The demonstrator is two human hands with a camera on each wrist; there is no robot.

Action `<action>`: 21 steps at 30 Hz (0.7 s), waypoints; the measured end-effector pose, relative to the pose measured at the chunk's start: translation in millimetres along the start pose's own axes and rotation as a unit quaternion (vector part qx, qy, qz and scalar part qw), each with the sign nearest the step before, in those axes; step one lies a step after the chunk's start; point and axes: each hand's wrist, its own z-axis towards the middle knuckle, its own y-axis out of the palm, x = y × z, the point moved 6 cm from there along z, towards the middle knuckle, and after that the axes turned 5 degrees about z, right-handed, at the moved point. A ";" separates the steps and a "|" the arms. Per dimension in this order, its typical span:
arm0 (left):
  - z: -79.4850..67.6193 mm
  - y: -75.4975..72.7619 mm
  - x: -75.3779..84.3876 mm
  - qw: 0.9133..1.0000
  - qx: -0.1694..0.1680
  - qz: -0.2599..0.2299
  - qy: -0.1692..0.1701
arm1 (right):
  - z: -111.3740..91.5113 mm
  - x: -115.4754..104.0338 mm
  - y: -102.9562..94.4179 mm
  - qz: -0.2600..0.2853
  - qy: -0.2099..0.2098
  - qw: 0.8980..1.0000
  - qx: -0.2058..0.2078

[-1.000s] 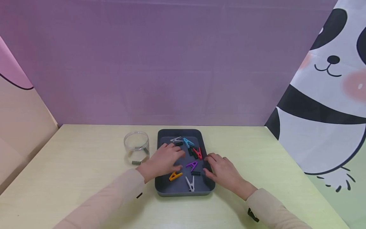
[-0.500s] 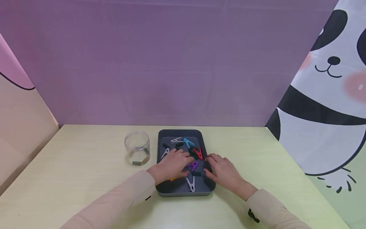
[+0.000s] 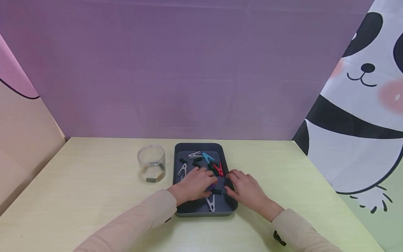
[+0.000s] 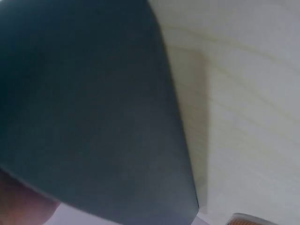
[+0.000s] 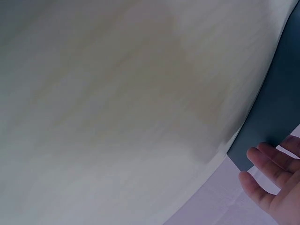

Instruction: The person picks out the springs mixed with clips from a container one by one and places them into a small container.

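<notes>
My left hand (image 3: pixel 196 182) is over the dark grey tray (image 3: pixel 206 212), thumb and fingers apart. Between them, a mostly covered purple clip (image 3: pixel 213 186) peeks out. A black coil spring (image 3: pixel 216 192) lies just beyond the thumb, and a white clip (image 3: pixel 211 203) sits below it. My right hand (image 3: pixel 247 190) rests at the tray's right rim, its fingers slightly bent. In the right wrist view, fingers (image 5: pixel 267 164) lie against the tray's outer wall (image 5: pixel 276 93). Dark tray wall fills much of the left wrist view.
Farther back in the tray are a blue clip (image 3: pixel 207 157), a red clip (image 3: pixel 218 169), white clips (image 3: pixel 182 169) and several black pieces. Left of the tray stands a clear round jar (image 3: pixel 151 162), with a spring (image 3: pixel 151 180) showing low in it.
My left hand has moved right and toward me across the tray, uncovering a white clip at left and covering the orange clip and most of the purple one. The right hand has stayed put.
</notes>
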 end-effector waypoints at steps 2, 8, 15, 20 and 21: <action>0.9 1.7 0.2 1.000 -0.002 -0.001 0.001 | 0.0 -0.1 0.0 0.000 0.000 1.000 0.000; 4.0 6.1 1.0 1.000 -0.005 -0.007 0.004 | -0.1 -0.2 0.1 0.001 0.001 1.000 -0.001; 7.2 7.8 2.5 1.000 -0.009 -0.004 0.006 | 0.3 -0.1 0.7 0.000 0.004 1.000 -0.002; 7.5 6.3 4.3 1.000 -0.011 -0.001 0.005 | -0.1 0.0 0.6 0.002 0.004 1.000 0.000; 7.5 6.2 4.5 1.000 -0.011 0.000 0.005 | -0.1 -0.1 0.7 0.002 0.004 1.000 0.000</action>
